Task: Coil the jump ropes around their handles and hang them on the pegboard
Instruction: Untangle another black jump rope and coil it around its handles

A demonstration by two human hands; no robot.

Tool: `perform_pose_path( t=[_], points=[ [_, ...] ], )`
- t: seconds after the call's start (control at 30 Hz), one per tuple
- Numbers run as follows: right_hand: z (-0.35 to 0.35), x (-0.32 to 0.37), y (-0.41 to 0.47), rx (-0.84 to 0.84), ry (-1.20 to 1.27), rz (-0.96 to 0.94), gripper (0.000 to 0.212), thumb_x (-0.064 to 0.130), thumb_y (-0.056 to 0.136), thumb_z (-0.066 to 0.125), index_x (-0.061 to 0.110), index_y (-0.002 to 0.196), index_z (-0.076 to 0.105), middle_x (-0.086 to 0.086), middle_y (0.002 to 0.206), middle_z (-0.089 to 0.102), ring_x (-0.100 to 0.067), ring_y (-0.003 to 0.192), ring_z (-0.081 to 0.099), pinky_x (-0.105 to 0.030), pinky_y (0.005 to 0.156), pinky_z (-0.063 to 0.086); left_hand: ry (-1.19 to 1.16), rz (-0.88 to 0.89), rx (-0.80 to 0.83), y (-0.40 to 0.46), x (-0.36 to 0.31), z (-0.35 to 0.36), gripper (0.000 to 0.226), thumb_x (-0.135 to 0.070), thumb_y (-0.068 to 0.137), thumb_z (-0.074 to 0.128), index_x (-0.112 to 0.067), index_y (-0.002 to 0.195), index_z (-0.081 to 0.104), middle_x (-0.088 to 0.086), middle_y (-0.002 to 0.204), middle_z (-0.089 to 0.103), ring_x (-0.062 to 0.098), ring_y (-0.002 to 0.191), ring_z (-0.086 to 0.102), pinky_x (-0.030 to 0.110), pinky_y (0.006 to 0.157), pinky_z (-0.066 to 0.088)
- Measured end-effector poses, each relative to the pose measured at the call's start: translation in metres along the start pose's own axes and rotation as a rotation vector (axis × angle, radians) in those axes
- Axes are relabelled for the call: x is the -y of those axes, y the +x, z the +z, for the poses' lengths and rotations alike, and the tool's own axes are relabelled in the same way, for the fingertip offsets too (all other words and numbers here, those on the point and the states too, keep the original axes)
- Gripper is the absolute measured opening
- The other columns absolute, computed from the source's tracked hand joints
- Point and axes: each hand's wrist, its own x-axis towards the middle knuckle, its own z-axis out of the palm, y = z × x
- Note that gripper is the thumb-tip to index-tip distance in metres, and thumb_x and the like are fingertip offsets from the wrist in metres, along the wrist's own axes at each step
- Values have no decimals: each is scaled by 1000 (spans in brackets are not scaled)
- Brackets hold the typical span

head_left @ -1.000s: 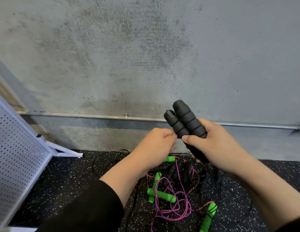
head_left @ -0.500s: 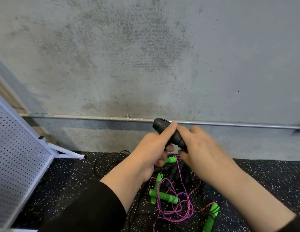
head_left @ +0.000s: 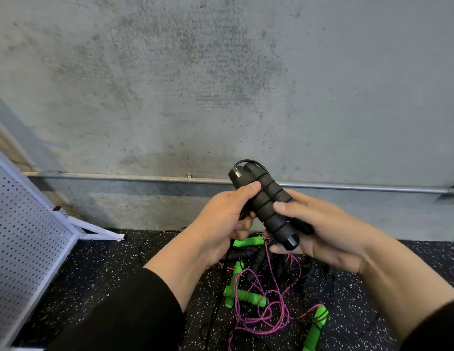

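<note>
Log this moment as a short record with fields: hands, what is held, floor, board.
held: two black handles side by side, thin black cord looped at their top end
left hand: grips the handles near the top
right hand: grips them lower down
floor: tangle of green handles, pink rope and black cords
pegboard: white, at the left, nothing seen hanging on it

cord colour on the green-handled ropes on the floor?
Pink-purple braided cord, tangled around the green handles. The head view, the only one, shows it clearly.
</note>
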Motion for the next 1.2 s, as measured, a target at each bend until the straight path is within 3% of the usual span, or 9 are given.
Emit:
perform_pose_path(
  t=[0.23, 0.4, 0.47, 0.6, 0.73, 0.8, 0.9, 1.1, 1.2],
  points=[
    [-8, 0, 0, 58, 68, 51, 55, 7, 80, 75, 27, 129, 63, -16, 113, 64, -30, 86, 66, -37, 64, 60, 55, 13, 47, 2, 4, -2, 28, -37, 101, 57, -10, 94, 55, -2, 63, 45, 10, 52, 24, 20, 43, 17],
    [0, 0, 5, -142, 2, -59, 57, -5, 88, 65, 39, 123, 59, -11, 97, 70, -28, 68, 66, -31, 49, 51, 125, -8, -6, 5, 5, -3, 37, -48, 99, 58, -17, 81, 55, -1, 66, 49, 10, 48, 25, 21, 42, 20],
    [1, 0, 8, -258, -145, -135, 59, -6, 89, 63, 45, 118, 58, -11, 97, 68, -25, 63, 66, -29, 45, 49, 249, -55, -45, 5, 4, -7, 44, -57, 97, 58, -18, 76, 62, -3, 65, 49, 10, 47, 24, 21, 44, 18],
    [-11, 3, 9, -457, -523, -237, 62, -2, 87, 66, 51, 116, 53, -3, 102, 64, -25, 63, 64, -33, 47, 52, 298, -178, -49, 4, 1, -15, 66, -66, 95, 52, -5, 105, 74, -8, 55, 36, 9, 45, 19, 21, 43, 15],
    [-10, -4, 9, -510, -1005, -332, 65, 4, 86, 66, 56, 120, 45, 12, 121, 57, -3, 86, 62, -15, 74, 47, 113, -248, -24, 5, -3, -14, 79, -71, 93, 47, 2, 114, 70, -7, 57, 32, 6, 44, 15, 19, 40, 13],
    [-1, -13, 11, -493, -1251, -354, 73, 5, 86, 63, 55, 133, 39, 12, 135, 45, -15, 106, 62, -29, 88, 51, 54, -274, -5, 5, -2, -13, 84, -77, 88, 46, 1, 111, 68, -8, 57, 34, 4, 41, 16, 18, 37, 14],
    [12, -21, 13, -480, -1465, -380, 82, 3, 86, 61, 56, 138, 28, 11, 142, 33, -26, 104, 62, -46, 79, 57, 21, -293, -35, 5, -1, -10, 83, -81, 84, 48, -3, 105, 66, -8, 54, 38, 4, 39, 16, 18, 36, 13],
    [14, -17, 14, -401, -1192, -358, 58, 50, 97, 56, 51, 146, 26, 15, 143, 33, -10, 129, 45, -33, 109, 40, -125, -192, -52, 10, 1, -14, 41, -52, 97, 58, -12, 91, 61, -5, 58, 46, 4, 40, 23, 17, 35, 19],
    [15, -7, 13, -487, -829, -182, 52, 63, 97, 39, 33, 137, 55, 13, 125, 60, -5, 113, 57, -26, 95, 41, -171, -146, 38, 7, -1, -11, 29, -42, 101, 56, -16, 87, 59, -2, 64, 49, 4, 44, 23, 16, 40, 19]
  ],
)
